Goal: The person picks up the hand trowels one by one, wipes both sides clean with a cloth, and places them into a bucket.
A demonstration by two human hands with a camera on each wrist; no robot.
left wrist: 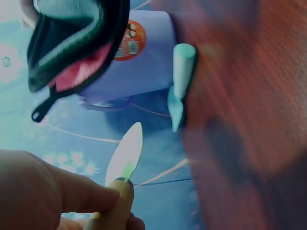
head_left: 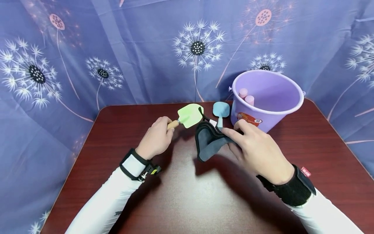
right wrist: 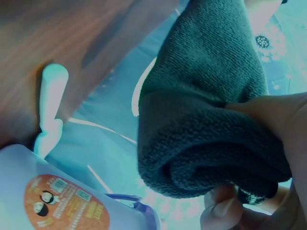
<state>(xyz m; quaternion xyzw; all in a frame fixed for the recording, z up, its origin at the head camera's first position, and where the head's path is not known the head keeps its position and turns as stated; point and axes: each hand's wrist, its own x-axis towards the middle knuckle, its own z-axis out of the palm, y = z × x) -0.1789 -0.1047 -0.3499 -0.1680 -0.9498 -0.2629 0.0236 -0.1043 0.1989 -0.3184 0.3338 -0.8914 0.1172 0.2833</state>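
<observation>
A green spade [head_left: 190, 115] is being gripped by the left hand's [head_left: 156, 136] fingers; to its right, a cloth [head_left: 211, 145] is being pinched by the right hand's [head_left: 258, 151] fingers.

Spade [head_left: 221, 110] on the table [head_left: 187, 201] behind the cloth [head_left: 211, 149], trowel [head_left: 191, 115] left, bucket [head_left: 273, 120] right (two rods [head_left: 249, 100] inside)

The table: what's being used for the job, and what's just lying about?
In the job, it seems:
green trowel, in the left hand
cloth, in the right hand

Probably just there:
blue trowel
bucket
two pink things inside it
</observation>
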